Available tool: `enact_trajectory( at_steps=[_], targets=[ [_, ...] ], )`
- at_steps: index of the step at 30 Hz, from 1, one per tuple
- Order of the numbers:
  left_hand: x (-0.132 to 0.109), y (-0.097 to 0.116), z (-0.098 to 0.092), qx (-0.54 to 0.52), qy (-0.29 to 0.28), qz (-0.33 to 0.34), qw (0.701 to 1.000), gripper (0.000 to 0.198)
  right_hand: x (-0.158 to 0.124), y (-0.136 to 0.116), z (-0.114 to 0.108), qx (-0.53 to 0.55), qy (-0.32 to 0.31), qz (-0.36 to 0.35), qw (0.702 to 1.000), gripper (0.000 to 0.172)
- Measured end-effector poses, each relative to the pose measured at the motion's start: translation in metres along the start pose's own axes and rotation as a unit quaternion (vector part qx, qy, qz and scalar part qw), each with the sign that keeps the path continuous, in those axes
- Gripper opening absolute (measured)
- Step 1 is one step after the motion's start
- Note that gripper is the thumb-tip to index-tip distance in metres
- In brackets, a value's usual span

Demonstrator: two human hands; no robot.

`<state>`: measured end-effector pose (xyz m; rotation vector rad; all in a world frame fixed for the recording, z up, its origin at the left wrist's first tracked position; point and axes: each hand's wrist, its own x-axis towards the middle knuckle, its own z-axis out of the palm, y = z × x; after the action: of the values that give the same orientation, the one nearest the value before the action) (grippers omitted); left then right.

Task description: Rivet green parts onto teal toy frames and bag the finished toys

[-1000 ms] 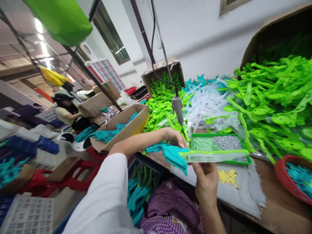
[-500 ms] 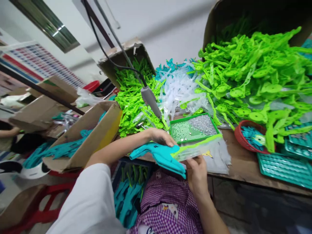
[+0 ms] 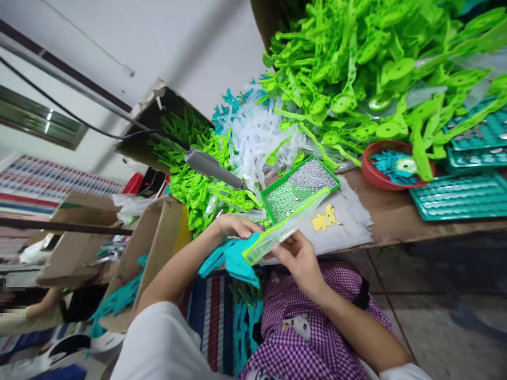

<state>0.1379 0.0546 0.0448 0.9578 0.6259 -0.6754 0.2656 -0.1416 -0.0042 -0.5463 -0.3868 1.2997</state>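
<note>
My left hand [image 3: 233, 226] is closed on a teal plastic handle [image 3: 229, 257], held over my lap at the bench's front edge. My right hand [image 3: 298, 257] pinches a clear plastic blade edged in lime green [image 3: 285, 230], whose near end sits in the teal handle. Just behind the two hands lies a green tray [image 3: 331, 181] of small silver screws. A grey powered screwdriver [image 3: 212, 164] hangs on a black cable over the bench, its tip near the tray's left corner.
Heaps of lime green parts [image 3: 368, 74] and clear parts [image 3: 257, 137] fill the back of the bench. A red bowl [image 3: 370, 177] of teal pieces and teal moulded trays [image 3: 459, 198] lie at right. Cardboard boxes [image 3: 158, 237] of teal handles stand at left. Another person's arm [image 3: 35, 309] shows far left.
My head has swung right and tilted, so the bench looks slanted. Both hands keep hold of the handle and blade, which have come closer to my lap.
</note>
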Motion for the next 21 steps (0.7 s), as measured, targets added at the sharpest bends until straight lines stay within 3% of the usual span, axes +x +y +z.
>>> enact_trajectory(
  at_steps=[9, 21],
  targets=[
    [0.006, 0.011, 0.012, 0.046, -0.023, 0.001, 0.999, 0.045, -0.001, -0.002, -0.002, -0.003, 0.002, 0.006, 1.000, 0.028],
    [0.005, 0.011, 0.009, 0.054, -0.036, -0.002, 0.998, 0.045, -0.002, 0.004, -0.005, 0.004, -0.008, 0.023, 1.000, 0.030]
  ],
)
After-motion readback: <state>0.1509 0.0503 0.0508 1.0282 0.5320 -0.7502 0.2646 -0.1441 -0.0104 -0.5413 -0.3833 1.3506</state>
